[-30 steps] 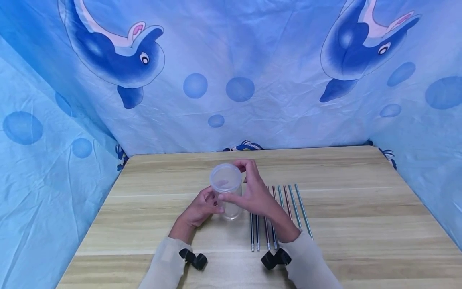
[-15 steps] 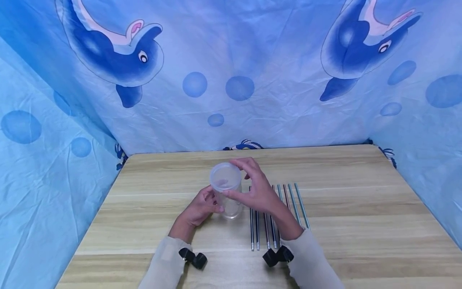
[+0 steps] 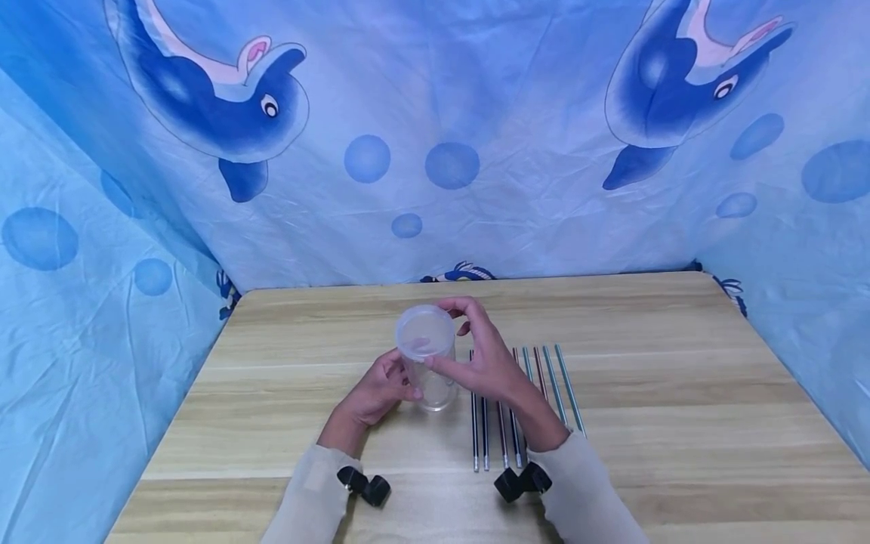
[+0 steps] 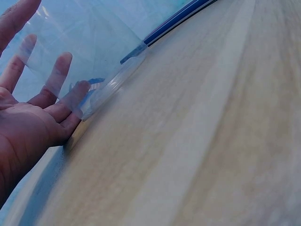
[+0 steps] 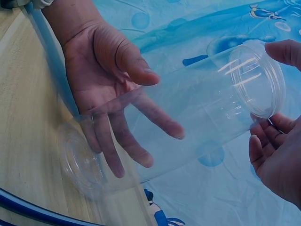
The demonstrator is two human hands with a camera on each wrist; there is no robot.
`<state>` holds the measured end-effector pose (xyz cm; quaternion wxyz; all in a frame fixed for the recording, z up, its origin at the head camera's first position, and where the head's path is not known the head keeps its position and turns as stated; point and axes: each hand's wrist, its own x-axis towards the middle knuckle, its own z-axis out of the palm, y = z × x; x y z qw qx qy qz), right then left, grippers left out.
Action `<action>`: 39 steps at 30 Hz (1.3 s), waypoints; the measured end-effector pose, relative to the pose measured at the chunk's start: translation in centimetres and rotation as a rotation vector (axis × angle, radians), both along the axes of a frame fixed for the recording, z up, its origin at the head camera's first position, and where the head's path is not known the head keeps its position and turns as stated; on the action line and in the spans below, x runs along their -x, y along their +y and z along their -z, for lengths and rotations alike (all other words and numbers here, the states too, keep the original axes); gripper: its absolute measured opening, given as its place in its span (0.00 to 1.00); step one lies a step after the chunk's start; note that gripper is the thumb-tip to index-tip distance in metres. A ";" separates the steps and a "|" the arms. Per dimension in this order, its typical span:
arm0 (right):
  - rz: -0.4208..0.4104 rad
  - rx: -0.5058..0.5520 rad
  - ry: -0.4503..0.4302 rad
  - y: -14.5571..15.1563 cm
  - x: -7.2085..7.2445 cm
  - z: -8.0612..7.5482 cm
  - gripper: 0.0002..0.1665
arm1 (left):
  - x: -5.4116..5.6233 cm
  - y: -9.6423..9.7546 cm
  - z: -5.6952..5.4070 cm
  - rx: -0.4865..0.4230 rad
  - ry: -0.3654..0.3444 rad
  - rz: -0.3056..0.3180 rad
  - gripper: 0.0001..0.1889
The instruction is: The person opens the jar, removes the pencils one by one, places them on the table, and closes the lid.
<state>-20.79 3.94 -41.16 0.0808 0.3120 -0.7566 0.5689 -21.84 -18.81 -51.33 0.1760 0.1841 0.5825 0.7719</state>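
Observation:
A clear plastic jar (image 3: 438, 394) stands on the table with its round, see-through lid (image 3: 426, 332) on top. My left hand (image 3: 377, 391) holds the jar's lower body. In the right wrist view, the left fingers (image 5: 127, 141) show through the clear wall behind the jar, with the thumb on the near side. At the top, my right hand (image 3: 485, 368) grips the lid's edge, thumb at the front and fingers round the far right side. Nothing shows inside the jar. The left wrist view catches the jar's base edge (image 4: 117, 84) low over the wood.
Several pencils (image 3: 485, 431) lie side by side right of the jar, partly hidden under the right forearm. Black wrist cameras (image 3: 522, 482) sit at the cuffs. A blue dolphin-print cloth (image 3: 408, 181) hangs behind the wooden table (image 3: 272, 423) and along its sides.
My right hand has shifted round the lid, its thumb moving right and up along the front edge. The jar and left hand hold almost the same place.

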 end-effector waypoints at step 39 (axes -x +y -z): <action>0.073 0.017 -0.082 -0.6 0.0 0.5 0.46 | -0.1 0.0 0.0 -0.005 -0.003 0.009 0.45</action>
